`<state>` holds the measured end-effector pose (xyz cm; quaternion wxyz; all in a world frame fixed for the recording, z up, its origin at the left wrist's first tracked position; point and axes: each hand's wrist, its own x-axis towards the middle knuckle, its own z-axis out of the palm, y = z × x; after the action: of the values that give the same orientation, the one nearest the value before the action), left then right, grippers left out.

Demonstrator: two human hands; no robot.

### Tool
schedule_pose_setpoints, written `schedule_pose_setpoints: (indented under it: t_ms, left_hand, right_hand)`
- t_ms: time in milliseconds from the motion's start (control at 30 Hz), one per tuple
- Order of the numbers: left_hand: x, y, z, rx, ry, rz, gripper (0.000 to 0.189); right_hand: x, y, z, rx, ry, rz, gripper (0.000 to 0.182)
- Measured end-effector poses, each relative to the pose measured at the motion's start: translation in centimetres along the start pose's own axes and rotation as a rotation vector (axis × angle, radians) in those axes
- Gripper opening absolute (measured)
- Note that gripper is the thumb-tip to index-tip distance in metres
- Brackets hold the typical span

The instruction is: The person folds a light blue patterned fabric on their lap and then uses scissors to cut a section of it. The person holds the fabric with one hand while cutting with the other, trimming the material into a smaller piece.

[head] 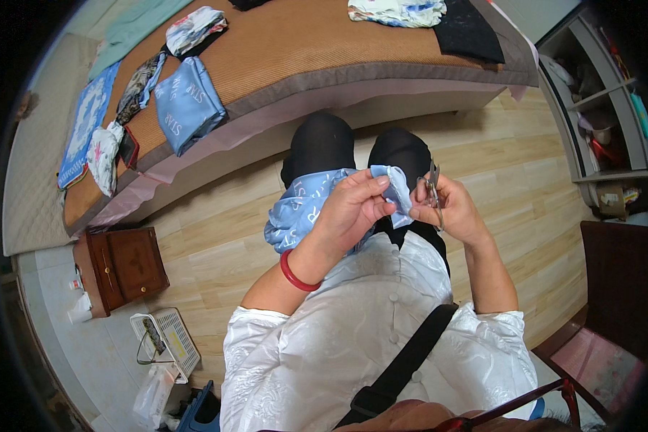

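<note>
A blue fabric piece [297,208] printed with white letters lies bunched across my lap, partly under my left forearm. My left hand [351,202] pinches its raised edge between thumb and fingers. That hemmed edge [398,189] stands up between both hands and shows a pale seam. Small metal scissors [435,186] are in my right hand [453,208], their blades pointing up, away from my body. The thumb and a fingertip of this hand also touch the cloth's edge. Whether the blades are parted is hard to tell.
Ahead is a bed [302,59] with a brown woven mat. On it lie a folded blue printed cloth [189,102], a phone [128,147], black cloth [467,32] and other folded garments. A wooden cabinet [121,267] and white basket [178,340] stand left, a shelf unit [599,97] right.
</note>
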<state>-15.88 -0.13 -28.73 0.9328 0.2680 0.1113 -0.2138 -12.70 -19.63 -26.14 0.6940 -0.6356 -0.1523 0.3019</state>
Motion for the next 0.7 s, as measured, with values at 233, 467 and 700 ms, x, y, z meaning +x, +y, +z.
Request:
schedule_pose_setpoints:
  t_ms: [233, 467, 700]
  left_hand:
    - [-0.3, 0.1, 0.3, -0.06, 0.006, 0.005, 0.016]
    - [-0.6, 0.2, 1.5, -0.062, 0.098, 0.072, 0.01]
    - [-0.7, -0.2, 1.6, -0.094, 0.156, 0.098, 0.012]
  right_hand:
    - [0.1, 0.5, -0.6, -0.056, 0.035, 0.009, 0.021]
    - [-1.0, 0.0, 0.3, -0.73, 0.249, -0.203, 0.039]
    - [-2.1, -0.8, 1.9, -1.234, 0.342, -0.34, 0.045]
